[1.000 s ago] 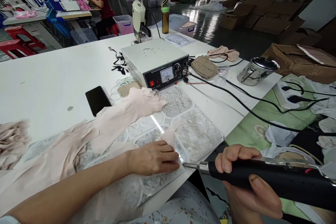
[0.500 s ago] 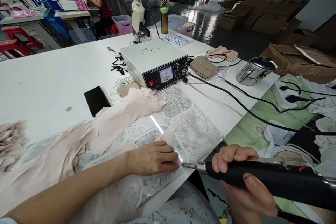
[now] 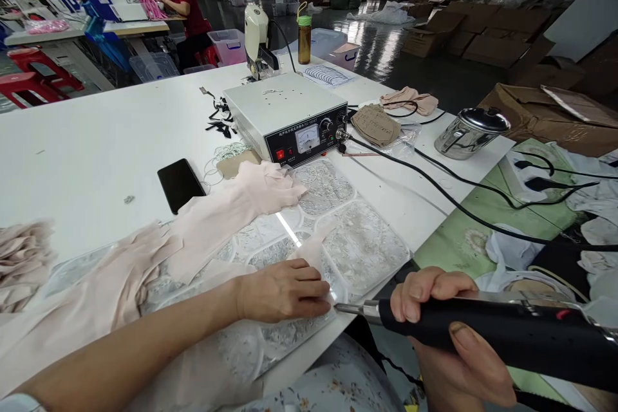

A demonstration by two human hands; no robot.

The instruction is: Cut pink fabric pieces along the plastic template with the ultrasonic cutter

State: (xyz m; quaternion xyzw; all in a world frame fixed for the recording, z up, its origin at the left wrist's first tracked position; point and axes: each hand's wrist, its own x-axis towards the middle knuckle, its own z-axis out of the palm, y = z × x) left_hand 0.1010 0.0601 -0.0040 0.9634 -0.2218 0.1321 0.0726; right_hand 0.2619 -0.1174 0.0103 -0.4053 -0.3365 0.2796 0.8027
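Observation:
My left hand point(image 3: 284, 291) rests on a clear patterned plastic mat point(image 3: 365, 246), its fingers curled and pressed together on a thin pale pink fabric piece point(image 3: 313, 250). What lies under the fingertips is hidden. In my right hand point(image 3: 454, 328) is a thick black ultrasonic handpiece point(image 3: 521, 328), gripped with the fingers over its top and the thumb along its near side. Its slim metal tip point(image 3: 350, 308) points left, close to my left fingertips at the mat's edge. More pale pink fabric point(image 3: 226, 199) lies in layers across the mat, left of my hand.
A white control box point(image 3: 309, 135) with a dial and lit red switch stands behind the mat. A black cable point(image 3: 425, 174) runs from it to the right. Nearby are a phone point(image 3: 179, 185), a steel cup point(image 3: 466, 132) and a bottle point(image 3: 304, 38). A person in red point(image 3: 181, 3) sits at a sewing machine.
The view has shifted very slightly. Both hands and the handpiece keep nearly the same place, with the tip still beside my left fingers.

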